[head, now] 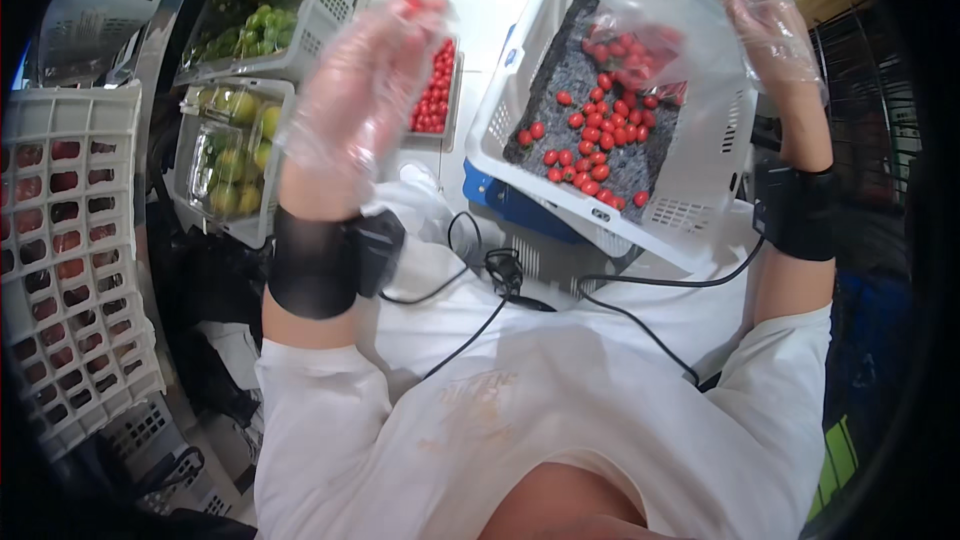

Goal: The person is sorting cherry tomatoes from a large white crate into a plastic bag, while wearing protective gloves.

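Note:
My left hand (367,82), in a clear plastic glove and blurred, is raised left of the white crate (600,214). Red cherry tomatoes (421,1) show at its fingertips; how many it holds is hidden. Just below it, partly covered, lies a clear tray (450,136) full of cherry tomatoes. My right hand (769,22), gloved too, pinches the edge of a clear plastic bag (675,11) over the crate's far right side. Tomatoes sit inside the bag. Loose cherry tomatoes (600,136) are spread across the dark grey padding (555,79) in the crate.
Left of my arm are a crate of packed green grapes (262,30) and a crate of boxed green-yellow fruit (229,172). A grey lattice crate (82,240) holds reddish fruit. Black cables (502,270) cross my lap. A wire rack (862,90) stands at right.

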